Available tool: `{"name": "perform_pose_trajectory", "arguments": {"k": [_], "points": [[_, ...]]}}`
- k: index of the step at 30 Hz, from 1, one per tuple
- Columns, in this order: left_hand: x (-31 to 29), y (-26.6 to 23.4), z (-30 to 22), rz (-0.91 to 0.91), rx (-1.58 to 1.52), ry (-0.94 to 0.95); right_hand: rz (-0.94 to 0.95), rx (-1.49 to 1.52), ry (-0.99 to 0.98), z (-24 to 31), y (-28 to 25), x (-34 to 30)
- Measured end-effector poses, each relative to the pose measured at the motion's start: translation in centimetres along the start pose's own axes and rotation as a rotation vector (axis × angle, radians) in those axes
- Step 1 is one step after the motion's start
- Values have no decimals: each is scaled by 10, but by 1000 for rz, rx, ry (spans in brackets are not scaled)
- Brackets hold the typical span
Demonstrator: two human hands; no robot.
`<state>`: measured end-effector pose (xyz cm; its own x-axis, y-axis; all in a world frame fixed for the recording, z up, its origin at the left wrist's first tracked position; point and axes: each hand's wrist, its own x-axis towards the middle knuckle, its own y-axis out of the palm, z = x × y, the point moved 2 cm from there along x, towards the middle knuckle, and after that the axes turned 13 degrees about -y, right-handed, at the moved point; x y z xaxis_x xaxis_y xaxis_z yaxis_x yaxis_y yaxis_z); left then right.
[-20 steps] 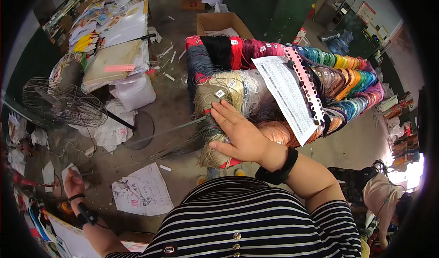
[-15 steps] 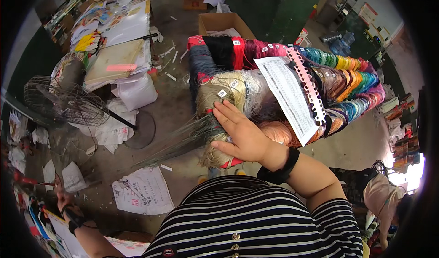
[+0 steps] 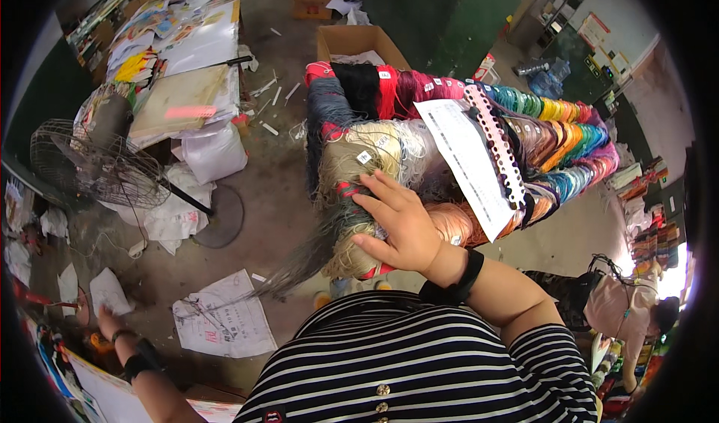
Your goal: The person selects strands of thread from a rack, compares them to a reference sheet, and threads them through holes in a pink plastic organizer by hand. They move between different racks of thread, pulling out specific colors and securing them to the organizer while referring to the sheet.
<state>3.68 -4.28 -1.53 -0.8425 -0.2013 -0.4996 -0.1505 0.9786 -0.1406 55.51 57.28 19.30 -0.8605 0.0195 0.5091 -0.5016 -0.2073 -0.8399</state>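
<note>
My right hand (image 3: pixel 401 224) rests with spread fingers on the near left end of a rack of thread skeins, against the grey-green thread bundle (image 3: pixel 346 212) and next to the beige skein (image 3: pixel 358 252). Loose dark grey thread ends (image 3: pixel 296 269) trail from the bundle to the lower left. My left hand (image 3: pixel 112 323) is far out at the lower left, near a white packet (image 3: pixel 111 292) and a red-handled thing (image 3: pixel 45 297). It is small and blurred, so its fingers and any hold cannot be made out. A printed sheet (image 3: pixel 468 170) and a pink card with holes (image 3: pixel 494 142) lie across the skeins.
A caged fan (image 3: pixel 97 161) stands left on a round base (image 3: pixel 221 215). Behind it is a table (image 3: pixel 202 56) heaped with papers. A white sack (image 3: pixel 228 314) lies on the floor. Beyond the rack sits a cardboard box (image 3: pixel 359 42). Another person (image 3: pixel 614 303) bends at the right.
The grey threads, stretched out to the left before, now droop in a looser bunch. My left hand has shifted slightly right and down; my right hand stays on the skeins.
</note>
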Motion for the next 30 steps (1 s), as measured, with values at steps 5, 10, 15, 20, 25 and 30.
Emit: {"name": "perform_pose_trajectory", "arguments": {"k": [5, 10, 15, 20, 25, 30], "points": [[-275, 299, 10, 892, 65, -267, -47, -51, -17, 0, -1, -4], [-411, 418, 23, 1332, 278, -98, -80, 35, -19, -3, 1, -6], [-442, 459, 33, 1322, 337, 281, -102, 81, -1, -2, 1, -2], [-441, 466, 43, 1315, 436, 429, -120, 91, 7, -5, 2, -4], [-447, 457, 30, 1364, 382, 128, -117, 113, 4, -8, 2, -6], [-446, 453, 26, 1354, 360, -9, -119, 108, 12, -7, 1, -5]]}}
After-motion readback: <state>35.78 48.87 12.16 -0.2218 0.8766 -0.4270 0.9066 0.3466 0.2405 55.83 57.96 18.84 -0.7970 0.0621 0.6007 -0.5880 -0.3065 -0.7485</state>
